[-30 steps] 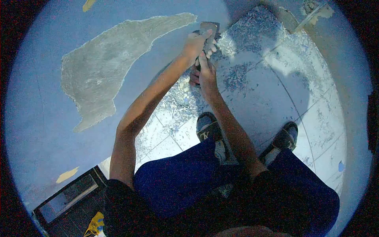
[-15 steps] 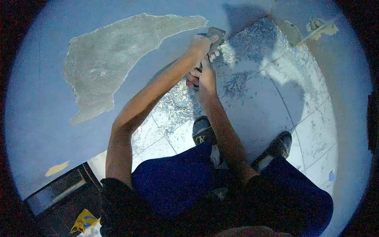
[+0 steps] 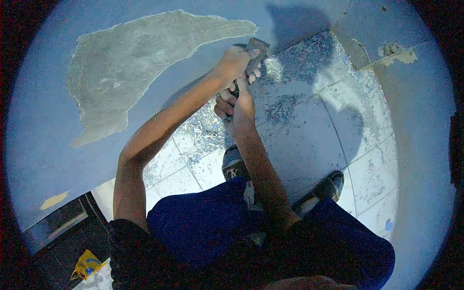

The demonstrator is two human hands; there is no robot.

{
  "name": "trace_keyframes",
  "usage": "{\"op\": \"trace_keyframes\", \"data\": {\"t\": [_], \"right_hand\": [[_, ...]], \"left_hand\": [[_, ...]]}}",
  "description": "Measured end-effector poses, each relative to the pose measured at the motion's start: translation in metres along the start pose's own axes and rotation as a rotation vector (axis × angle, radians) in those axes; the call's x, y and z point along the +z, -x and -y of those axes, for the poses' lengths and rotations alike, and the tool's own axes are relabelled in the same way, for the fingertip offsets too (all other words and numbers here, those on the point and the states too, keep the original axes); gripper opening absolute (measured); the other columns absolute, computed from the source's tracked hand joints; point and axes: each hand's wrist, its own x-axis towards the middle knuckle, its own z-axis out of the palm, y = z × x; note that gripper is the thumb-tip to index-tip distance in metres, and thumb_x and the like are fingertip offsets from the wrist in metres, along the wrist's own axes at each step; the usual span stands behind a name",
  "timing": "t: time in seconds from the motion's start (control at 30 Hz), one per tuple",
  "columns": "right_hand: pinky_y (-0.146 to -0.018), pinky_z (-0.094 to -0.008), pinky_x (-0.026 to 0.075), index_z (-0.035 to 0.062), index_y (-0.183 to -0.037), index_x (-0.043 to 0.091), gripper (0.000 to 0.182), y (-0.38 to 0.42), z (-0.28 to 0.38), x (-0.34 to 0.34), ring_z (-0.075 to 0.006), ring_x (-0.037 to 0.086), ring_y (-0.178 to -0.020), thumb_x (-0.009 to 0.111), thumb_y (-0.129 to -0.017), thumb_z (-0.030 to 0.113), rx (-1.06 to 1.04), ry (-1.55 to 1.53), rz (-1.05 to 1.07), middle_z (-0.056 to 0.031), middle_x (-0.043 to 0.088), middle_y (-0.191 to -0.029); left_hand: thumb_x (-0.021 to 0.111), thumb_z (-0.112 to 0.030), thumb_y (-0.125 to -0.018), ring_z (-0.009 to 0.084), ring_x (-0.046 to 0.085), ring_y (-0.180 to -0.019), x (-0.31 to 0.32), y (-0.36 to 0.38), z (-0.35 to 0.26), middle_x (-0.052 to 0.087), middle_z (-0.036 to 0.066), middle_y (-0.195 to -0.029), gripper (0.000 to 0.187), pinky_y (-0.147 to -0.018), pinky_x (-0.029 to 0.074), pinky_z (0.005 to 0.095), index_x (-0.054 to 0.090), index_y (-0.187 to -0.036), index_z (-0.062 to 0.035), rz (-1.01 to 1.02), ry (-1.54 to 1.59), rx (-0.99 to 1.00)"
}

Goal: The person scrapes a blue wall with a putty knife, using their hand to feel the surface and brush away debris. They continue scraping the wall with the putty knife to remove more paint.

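My left hand point(image 3: 237, 63) is closed on the upper end of a dark scraper-like tool, beside its flat grey blade point(image 3: 258, 47). Just below it, my right hand point(image 3: 237, 101) wraps round the tool's dark handle point(image 3: 235, 91). The blade is close to the blue wall point(image 3: 203, 60); whether it touches cannot be made out. Left of the hands, a large bare grey patch point(image 3: 121, 67) with a ragged edge shows in the wall's paint.
Paint flakes point(image 3: 285, 108) litter the white tiled floor point(image 3: 309, 125). Two shoes point(image 3: 234, 164) stand below my hands. A dark piece of furniture point(image 3: 63, 237) and a yellow bag point(image 3: 87, 265) are at the lower left. Another damaged patch point(image 3: 403, 57) is at the upper right.
The view has shifted, so the wall patch, floor and shoes sit further left. Both hands also appear further left and slightly lower, still holding the tool.
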Motion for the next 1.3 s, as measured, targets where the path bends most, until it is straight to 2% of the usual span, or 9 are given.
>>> {"op": "trace_keyframes", "data": {"t": [0.33,0.57,0.6,0.9,1.0,1.1,1.13,1.23,1.3], "right_hand": [[-0.038,-0.0293,0.029,0.0160,-0.077,0.043,0.031,-0.002,0.001,-0.011,-0.0101,0.029,-0.039,0.043,-0.094,0.042,0.030,0.068,-0.090,0.0051,0.030,-0.053],[-0.045,-0.0299,0.035,0.0086,-0.091,0.049,0.032,0.002,0.010,-0.054,-0.0135,0.040,-0.045,0.051,-0.091,0.040,-0.298,0.458,-0.138,-0.0001,0.041,-0.059],[-0.043,-0.0250,0.035,0.0077,-0.094,0.058,0.037,0.002,0.011,-0.055,-0.0100,0.045,-0.048,0.051,-0.091,0.044,-0.302,0.433,-0.104,-0.0002,0.047,-0.062],[-0.042,-0.0262,0.030,0.0101,-0.075,0.056,0.042,-0.003,0.020,-0.074,-0.0098,0.042,-0.043,0.054,-0.088,0.050,0.103,0.317,0.020,0.0029,0.043,-0.053],[-0.040,-0.0252,0.029,0.0095,-0.076,0.052,0.032,-0.001,0.016,-0.069,-0.0097,0.034,-0.038,0.052,-0.093,0.037,-0.073,0.489,0.005,0.0063,0.033,-0.050],[-0.041,-0.0246,0.031,0.0046,-0.081,0.056,0.028,-0.001,0.007,-0.073,-0.0096,0.037,-0.040,0.055,-0.093,0.030,-0.645,0.993,-0.118,0.0039,0.039,-0.051],[-0.043,-0.0252,0.033,0.0000,-0.085,0.059,0.026,0.001,0.008,-0.076,-0.0100,0.041,-0.045,0.057,-0.092,0.025,-0.513,0.899,-0.141,-0.0004,0.046,-0.055],[-0.046,-0.0259,0.034,-0.0012,-0.084,0.060,0.026,-0.006,-0.001,-0.084,-0.0096,0.042,-0.050,0.057,-0.091,0.024,-1.052,1.120,-0.212,-0.0036,0.049,-0.058],[-0.049,-0.0308,0.038,-0.0004,-0.079,0.058,0.026,-0.003,0.000,-0.076,-0.0167,0.047,-0.048,0.058,-0.090,0.024,-0.931,1.051,-0.259,-0.0089,0.050,-0.056]], "left_hand": [[0.052,-0.032,-0.092,0.0170,0.060,-0.053,-0.004,-0.015,0.024,0.065,0.011,-0.070,0.034,-0.047,0.045,0.0283,0.060,-0.088,0.0008,0.122,0.144,0.083],[0.048,-0.045,-0.093,0.0160,0.062,-0.062,0.011,-0.011,0.029,0.066,0.010,-0.078,0.046,-0.055,0.049,0.0258,0.059,-0.096,-0.0003,0.202,0.409,0.115],[0.048,-0.045,-0.093,0.0166,0.063,-0.062,0.011,-0.016,0.032,0.066,0.010,-0.078,0.046,-0.055,0.049,0.0263,0.059,-0.096,0.0001,0.184,0.425,0.115],[0.044,-0.035,-0.094,0.0147,0.052,-0.047,0.027,-0.026,0.050,0.056,0.005,-0.065,0.036,-0.045,0.044,0.0265,0.057,-0.091,-0.0010,0.078,0.573,0.180],[0.041,-0.034,-0.095,0.0103,0.041,-0.041,0.019,-0.019,0.048,0.050,0.002,-0.060,0.037,-0.039,0.036,0.0252,0.056,-0.090,-0.0007,0.117,0.601,0.182],[0.040,-0.035,-0.096,0.0096,0.039,-0.041,0.023,-0.019,0.041,0.049,0.001,-0.060,0.039,-0.039,0.035,0.0244,0.057,-0.091,-0.0003,0.041,0.565,0.183],[0.039,-0.036,-0.096,0.0095,0.039,-0.041,0.026,-0.019,0.040,0.048,0.001,-0.059,0.041,-0.037,0.034,0.0235,0.057,-0.093,-0.0001,-0.003,0.503,0.220],[0.039,-0.038,-0.096,0.0095,0.039,-0.041,0.036,-0.018,0.034,0.049,0.001,-0.060,0.042,-0.036,0.033,0.0242,0.057,-0.092,-0.0001,-0.028,0.503,0.243],[0.040,-0.032,-0.094,0.0098,0.039,-0.041,0.040,-0.015,0.031,0.049,0.001,-0.059,0.037,-0.034,0.031,0.0251,0.058,-0.091,0.0001,-0.112,0.475,0.250]]}}
